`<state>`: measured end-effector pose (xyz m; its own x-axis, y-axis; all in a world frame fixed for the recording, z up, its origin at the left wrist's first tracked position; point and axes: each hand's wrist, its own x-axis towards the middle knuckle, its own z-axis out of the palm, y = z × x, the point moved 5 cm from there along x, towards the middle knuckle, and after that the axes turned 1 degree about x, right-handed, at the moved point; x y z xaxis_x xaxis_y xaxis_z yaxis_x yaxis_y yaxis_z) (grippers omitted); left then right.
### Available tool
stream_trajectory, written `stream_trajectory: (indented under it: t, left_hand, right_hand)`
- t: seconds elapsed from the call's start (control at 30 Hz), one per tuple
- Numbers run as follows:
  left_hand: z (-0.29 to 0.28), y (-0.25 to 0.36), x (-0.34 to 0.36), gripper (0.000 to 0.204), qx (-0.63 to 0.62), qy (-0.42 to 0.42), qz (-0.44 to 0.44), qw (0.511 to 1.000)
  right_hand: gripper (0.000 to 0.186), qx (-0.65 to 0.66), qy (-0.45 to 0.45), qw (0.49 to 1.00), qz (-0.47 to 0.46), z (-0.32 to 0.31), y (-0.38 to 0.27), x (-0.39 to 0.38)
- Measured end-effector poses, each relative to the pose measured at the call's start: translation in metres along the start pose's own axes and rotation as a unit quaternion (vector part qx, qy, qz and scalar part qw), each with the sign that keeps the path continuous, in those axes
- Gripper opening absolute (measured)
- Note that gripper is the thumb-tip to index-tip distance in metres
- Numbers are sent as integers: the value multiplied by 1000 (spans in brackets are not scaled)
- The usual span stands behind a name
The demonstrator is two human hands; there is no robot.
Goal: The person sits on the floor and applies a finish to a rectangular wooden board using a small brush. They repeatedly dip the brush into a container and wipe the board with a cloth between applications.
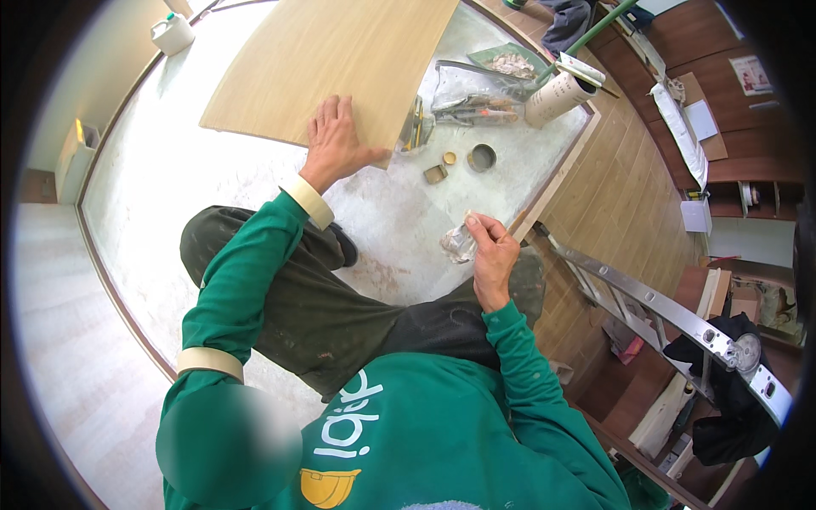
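My left hand (333, 140) lies with its fingers stretched out on the near edge of a light wood-coloured board (340, 59), thumb apart near the corner. Between the fingertips of my right hand (495, 262) is a crumpled whitish rag (459, 244); whether it is cloth or thin plastic I cannot tell. Beyond the right hand stand a small round dark tin (481, 157), a yellowish round lid (450, 158) and a small squarish metal tin (435, 174). A beige ring (308, 201) circles my left wrist, and another beige ring (211, 361) sits farther up that sleeve.
Tools in clear bags (476, 110) and a cardboard tube (557, 98) lie past the tins on the whitish floor covering (391, 221). At the right, a metal ladder (654, 297) rests near brown cabinets (705, 68). A white jug (172, 34) stands far left. Another person's leg (568, 25) shows at the top.
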<state>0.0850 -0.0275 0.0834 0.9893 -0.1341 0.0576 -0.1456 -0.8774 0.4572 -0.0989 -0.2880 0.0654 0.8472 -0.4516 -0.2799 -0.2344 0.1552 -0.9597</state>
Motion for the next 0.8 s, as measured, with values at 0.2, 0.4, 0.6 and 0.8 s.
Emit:
stream_trajectory:
  t: [0.2,0.4,0.6,0.8]
  left_hand:
    - [-33,0,5,109,-147,17,-29,989]
    - [-76,31,-29,66,-355,-16,76,932]
    - [-38,78,-81,61,-376,-199,163,890]
    - [-23,105,-98,59,-318,-295,182,882]
  right_hand:
    - [20,-16,6,1000,-6,0,-1,1]
    - [20,4,-5,999,-32,0,-1,3]
    - [18,74,-69,995,3,24,-29,-14]
    - [18,110,-118,987,29,51,-67,-27]
